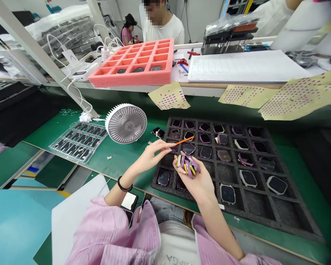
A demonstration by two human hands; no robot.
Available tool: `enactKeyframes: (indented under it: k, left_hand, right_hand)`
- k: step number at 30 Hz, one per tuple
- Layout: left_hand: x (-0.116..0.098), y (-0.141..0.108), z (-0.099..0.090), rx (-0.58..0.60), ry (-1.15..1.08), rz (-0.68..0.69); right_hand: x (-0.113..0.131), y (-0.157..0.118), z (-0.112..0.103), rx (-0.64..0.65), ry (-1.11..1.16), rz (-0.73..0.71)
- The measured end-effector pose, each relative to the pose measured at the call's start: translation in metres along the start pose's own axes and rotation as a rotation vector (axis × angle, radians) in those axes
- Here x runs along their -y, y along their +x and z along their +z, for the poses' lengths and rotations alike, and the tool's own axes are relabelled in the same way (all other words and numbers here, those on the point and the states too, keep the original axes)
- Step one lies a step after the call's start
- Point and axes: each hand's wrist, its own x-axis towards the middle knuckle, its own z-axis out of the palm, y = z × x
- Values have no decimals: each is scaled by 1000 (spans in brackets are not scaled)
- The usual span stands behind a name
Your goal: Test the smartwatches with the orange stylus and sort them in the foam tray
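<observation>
An orange stick (185,140) is pinched between the fingertips of my left hand (154,154), its tip reaching over the black foam tray (227,171). My right hand (197,180) is cupped palm up above the tray's front left part, its fingers curled round a bunch of small purple, yellow and beige pieces (188,165). Square watch cases with dark faces lie in many tray compartments, among them a beige-rimmed one (227,194) to the right of my right hand.
A white fan (127,124) stands left of the tray, beside a clear plastic tray of black parts (79,141). On the shelf ahead sit a pink foam tray (132,79) and paper sheets (242,68). Two people are beyond it.
</observation>
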Motion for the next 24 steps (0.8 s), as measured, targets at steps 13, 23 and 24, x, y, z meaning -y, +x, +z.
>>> enactKeyframes:
  k: [13, 23, 24]
  left_hand:
    - [1, 28, -3, 398, -491, 73]
    - [1, 40, -8, 631, -545, -77]
    - [2, 40, -9, 606, -547, -73]
  right_hand:
    - [-3, -19, 5, 145, 8, 267]
    - [-5, -25, 11, 164, -3, 327]
    - [-5, -25, 11, 159, -8, 325]
